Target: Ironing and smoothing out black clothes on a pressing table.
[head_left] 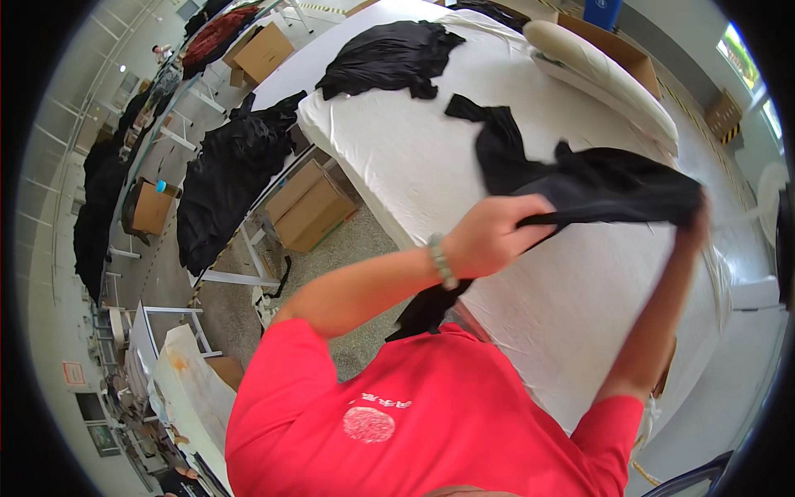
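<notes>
Clamping on the near edge of a black garment (609,186), the left hand (497,236) has its fingers (527,205) and thumb together over the cloth. The right hand (697,219) is closed on the garment's right end; blur hides its separate fingers. Between the two hands the cloth is stretched above the white-covered worktop (397,157), and a narrow part of it trails toward the upper left; whether that tip touches the surface I cannot tell. A pale bracelet (441,261) circles the left wrist. Under that wrist hangs a strip of black cloth (431,311), perhaps of the same garment.

Farther out, a heap of black clothes (385,58) lies at the worktop's far left corner, and a long white padded board (604,79) lies along its far right side. To the left, more black garments (232,182) cover a side table, with a cardboard box (310,207) beside it, near the floor (331,286).
</notes>
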`<state>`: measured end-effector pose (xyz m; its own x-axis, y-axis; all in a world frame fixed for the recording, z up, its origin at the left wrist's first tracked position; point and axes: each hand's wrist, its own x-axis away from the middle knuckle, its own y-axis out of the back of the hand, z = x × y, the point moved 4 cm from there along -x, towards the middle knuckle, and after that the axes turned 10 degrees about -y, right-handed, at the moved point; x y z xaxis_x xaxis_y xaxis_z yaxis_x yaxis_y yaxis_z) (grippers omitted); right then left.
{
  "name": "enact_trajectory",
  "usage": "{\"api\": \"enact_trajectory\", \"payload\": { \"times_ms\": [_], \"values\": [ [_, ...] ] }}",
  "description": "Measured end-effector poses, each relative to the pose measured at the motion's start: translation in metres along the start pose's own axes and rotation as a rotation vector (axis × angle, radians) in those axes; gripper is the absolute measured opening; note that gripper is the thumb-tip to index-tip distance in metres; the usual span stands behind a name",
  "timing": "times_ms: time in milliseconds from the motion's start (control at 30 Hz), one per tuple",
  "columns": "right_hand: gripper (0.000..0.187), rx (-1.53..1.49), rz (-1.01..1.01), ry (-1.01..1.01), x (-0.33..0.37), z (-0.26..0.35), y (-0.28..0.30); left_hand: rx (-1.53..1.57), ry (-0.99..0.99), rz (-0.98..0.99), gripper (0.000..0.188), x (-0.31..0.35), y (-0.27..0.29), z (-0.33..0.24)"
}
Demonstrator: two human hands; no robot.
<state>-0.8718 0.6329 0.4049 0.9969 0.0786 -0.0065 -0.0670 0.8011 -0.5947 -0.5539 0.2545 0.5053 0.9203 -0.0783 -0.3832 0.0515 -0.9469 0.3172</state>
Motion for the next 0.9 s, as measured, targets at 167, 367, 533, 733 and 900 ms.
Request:
{"api": "enact_trajectory", "payload": {
  "times_ms": [167, 367, 533, 733, 900],
  "values": [
    [0.038, 0.790, -0.580, 0.567, 0.197, 0.080, -0.040, -0.503, -0.597, -0.254, 0.021, -0.116, 0.101, 0.028],
    [0.052, 0.708, -0.211, -0.330, 0.297, -0.096, -0.141, -0.944, -0.540, -0.300, 0.044, -0.196, 0.163, 0.177],
    [0.046, 0.768, -0.473, -0.632, 0.338, -0.148, -0.068, -0.526, 0.250, 0.192, 0.054, -0.031, 0.114, 0.302],
    [0.052, 1.431, -0.958, -0.431, 0.413, -0.152, 0.028, 0.211, 0.564, 0.236, 0.039, 0.117, 0.015, 0.287],
    [0.051, 1.619, -0.808, -0.528, 0.433, -0.154, 0.042, 0.056, 0.229, 0.567, 0.037, 0.086, -0.061, 0.207]
  ]
}}
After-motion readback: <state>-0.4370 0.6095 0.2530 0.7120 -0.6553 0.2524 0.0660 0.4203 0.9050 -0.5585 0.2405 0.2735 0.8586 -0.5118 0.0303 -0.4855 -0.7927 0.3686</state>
